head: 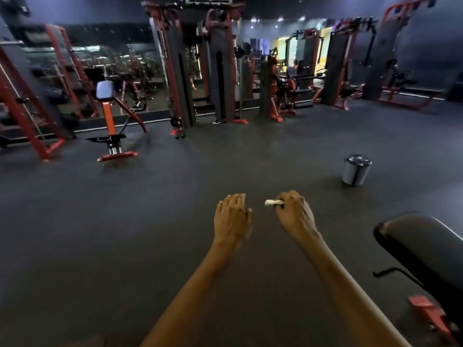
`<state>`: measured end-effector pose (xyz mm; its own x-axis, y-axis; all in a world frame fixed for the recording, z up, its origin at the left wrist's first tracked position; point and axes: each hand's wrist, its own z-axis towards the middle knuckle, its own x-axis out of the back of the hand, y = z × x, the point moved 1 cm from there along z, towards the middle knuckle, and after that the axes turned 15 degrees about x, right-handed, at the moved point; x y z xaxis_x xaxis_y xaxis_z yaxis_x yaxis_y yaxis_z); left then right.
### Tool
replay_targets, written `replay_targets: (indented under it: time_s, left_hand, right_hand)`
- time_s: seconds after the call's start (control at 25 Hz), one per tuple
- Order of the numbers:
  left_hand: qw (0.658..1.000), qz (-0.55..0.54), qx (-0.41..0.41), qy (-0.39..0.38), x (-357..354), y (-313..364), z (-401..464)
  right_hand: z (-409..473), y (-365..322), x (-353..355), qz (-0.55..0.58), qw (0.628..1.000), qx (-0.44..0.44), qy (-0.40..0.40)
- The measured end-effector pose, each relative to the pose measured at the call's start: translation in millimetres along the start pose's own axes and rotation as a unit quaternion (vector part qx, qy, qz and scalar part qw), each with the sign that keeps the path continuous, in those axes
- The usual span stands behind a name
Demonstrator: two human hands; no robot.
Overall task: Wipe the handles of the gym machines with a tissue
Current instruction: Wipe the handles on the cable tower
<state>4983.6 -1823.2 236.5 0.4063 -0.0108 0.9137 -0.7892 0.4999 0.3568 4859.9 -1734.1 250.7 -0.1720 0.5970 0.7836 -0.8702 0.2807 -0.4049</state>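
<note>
Both my arms reach forward over the dark gym floor. My right hand [294,211] grips a small crumpled white tissue [273,202], which sticks out to the left of its curled fingers. My left hand [233,216] hangs beside it, palm down with relaxed fingers, holding nothing. Red and black cable machines [180,71] stand far ahead against the mirror wall, well out of reach. No machine handle is near either hand.
A small lidded metal bin [357,170] stands on the floor ahead to the right. A black padded bench [423,249] with a red foot sits close at my right. A red adjustable bench [110,121] stands ahead left. Open rubber floor lies between.
</note>
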Motion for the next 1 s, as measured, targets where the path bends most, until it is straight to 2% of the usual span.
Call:
replay_targets:
  time_s: [0.28,0.44,0.76,1.0]
  left_hand:
    - [0.999,0.002,0.044,-0.011,-32,-39,198]
    - [0.998,-0.002,0.064,-0.002,-57,-36,343]
    - [0.997,-0.007,0.077,-0.014,-82,-15,629]
    - [0.995,-0.012,0.097,-0.011,-139,-26,834]
  right_hand:
    - [186,14,-109,0.009,0.999,0.032,-0.035]
    - [320,39,-167,0.01,0.997,0.072,-0.024]
    - [590,101,-272,0.02,0.995,0.075,-0.06]
    - [781,155,-371,0.033,0.994,0.077,-0.063]
